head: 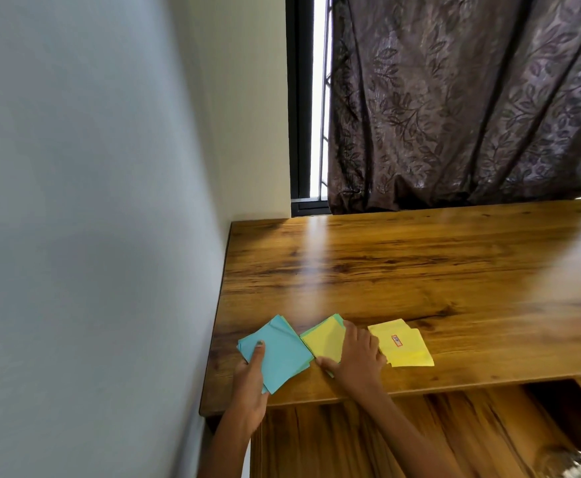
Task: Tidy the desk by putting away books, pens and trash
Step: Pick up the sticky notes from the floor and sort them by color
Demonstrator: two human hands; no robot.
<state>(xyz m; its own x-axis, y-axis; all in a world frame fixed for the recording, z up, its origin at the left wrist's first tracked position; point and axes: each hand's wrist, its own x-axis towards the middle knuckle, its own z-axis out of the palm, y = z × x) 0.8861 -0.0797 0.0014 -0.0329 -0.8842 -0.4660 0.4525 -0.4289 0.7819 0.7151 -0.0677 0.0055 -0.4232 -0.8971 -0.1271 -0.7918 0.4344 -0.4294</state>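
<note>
Holding the blue paper stack (277, 353) in your left hand (249, 384), right hand (358, 357) flat on the yellow-green stack (323, 339), you risked fanning loose sheets off the worktop (420, 270) edge at lower left.

A pale wall (85, 201) fills the left side, running straight down to the wooden desk's left edge — the desk (420, 270) itself is glossy, with strong dark grain and a bright sheen across its far part. Behind it hangs a dark brown curtain (461, 98) patterned with leafy sprigs, its hem bunched just at the desk's back edge, and to the curtain's left a narrow strip of window (316, 98) shows bright between a black frame and the fabric. Below the desk's near edge lies more wood of the same grain — at the bottom right corner something shiny shows, too blurred to tell
</note>
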